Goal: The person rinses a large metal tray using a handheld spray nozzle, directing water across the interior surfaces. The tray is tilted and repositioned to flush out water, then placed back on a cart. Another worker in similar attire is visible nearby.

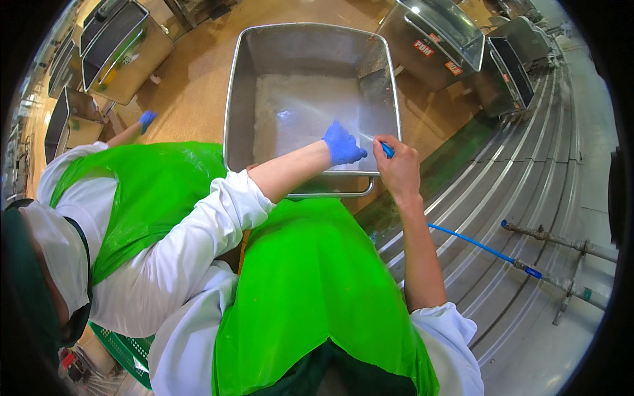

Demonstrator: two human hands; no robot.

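My bare right hand (pixel 399 170) is closed round a blue hose end (pixel 387 150) at the near right corner of a deep steel tub (pixel 239 99). A thin spray runs from it into the tub, over the wet bottom. Just left of my hand, a co-worker's blue-gloved hand (pixel 343 144) reaches over the tub's near rim, its arm crossing in front of me. My left arm passes beneath that arm and is mostly covered. A small patch of skin (pixel 251 167) by the near left rim may be my left hand; its fingers are hidden.
The co-worker in a green apron (pixel 152 198) stands close on my left, other gloved hand (pixel 147 121) held out. More steel tubs (pixel 436 49) stand right and left. A blue hose (pixel 472 241) runs to wall pipes (pixel 561 244) beside ribbed metal panelling. A green basket (pixel 125 353) is lower left.
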